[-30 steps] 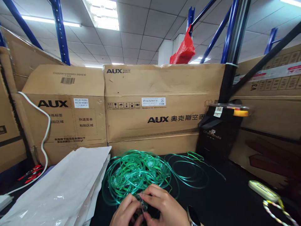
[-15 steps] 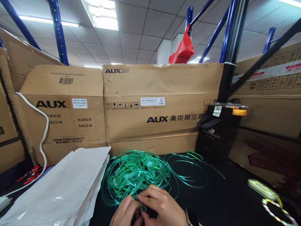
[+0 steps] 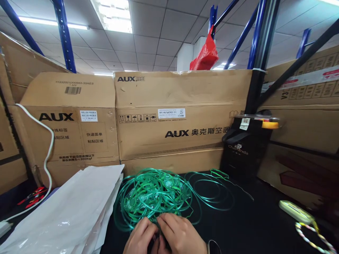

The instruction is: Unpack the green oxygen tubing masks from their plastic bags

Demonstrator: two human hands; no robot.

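A tangled coil of green tubing (image 3: 156,194) lies on the black table (image 3: 251,218), with loose loops spreading to the right. My left hand (image 3: 140,237) and my right hand (image 3: 180,235) meet at the bottom edge, just in front of the coil. Their fingertips pinch together on a small part of the tubing, which the fingers mostly hide. A dark watch band (image 3: 214,247) shows at my right wrist.
White plastic bags (image 3: 71,211) lie to the left. Brown AUX cartons (image 3: 169,120) wall off the back. A black paper bag (image 3: 246,148) stands at right, with a pale green object (image 3: 295,211) and a twisted cord (image 3: 315,238) beyond. A white cable (image 3: 49,148) hangs at left.
Both hands have slid slightly down toward the bottom edge. The clear piece seen between the fingers earlier is now covered by them. The view has shifted a little.
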